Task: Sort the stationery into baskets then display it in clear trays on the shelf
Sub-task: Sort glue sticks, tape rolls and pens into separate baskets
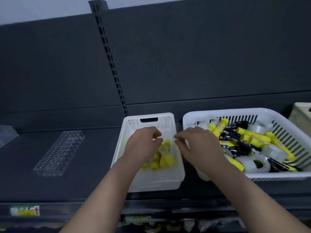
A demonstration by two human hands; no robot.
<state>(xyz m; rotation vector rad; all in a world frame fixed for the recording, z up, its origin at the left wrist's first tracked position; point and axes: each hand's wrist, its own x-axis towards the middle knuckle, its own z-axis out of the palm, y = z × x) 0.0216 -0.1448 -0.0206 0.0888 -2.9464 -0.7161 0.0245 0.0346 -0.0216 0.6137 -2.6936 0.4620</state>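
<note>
- While I look down at the dark grey shelf (87,182), the left hand (143,145) hangs over the small white perforated plastic basket (168,181), fingers loosely curled and gripping nothing.
- Yellow glue sticks (165,157) lie in that basket under its fingertips; I cannot tell whether they touch.
- The right hand (200,147) is just beside it, fingers relaxed and empty, at the rim of the large white slotted basket (235,111) of mixed stationery.
- A clear plastic tray with round holes (60,152) lies well to the left.

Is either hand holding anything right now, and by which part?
The right hand holds nothing. The left hand hovers curled over the yellow glue sticks in the small white basket; whether it pinches one cannot be told.
</note>
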